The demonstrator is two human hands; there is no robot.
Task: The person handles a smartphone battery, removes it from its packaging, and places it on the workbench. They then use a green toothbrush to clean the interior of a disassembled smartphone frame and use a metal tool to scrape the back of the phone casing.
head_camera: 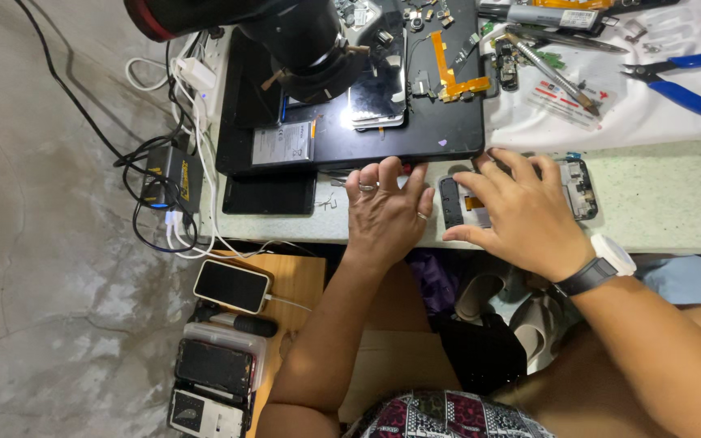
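My left hand lies palm down at the front edge of the workbench, fingers spread and touching the edge of a black mat. It holds nothing and has rings on two fingers. My right hand rests flat with fingers apart over an opened phone frame lying on the bench, covering most of it. A white watch sits on that wrist. A black strip part of the phone shows between my hands.
A microscope stands over the mat with a phone screen, an orange flex cable and small parts. Blue pliers and tweezers lie at the right. Cables and a charger hang left; phones sit on a low stool.
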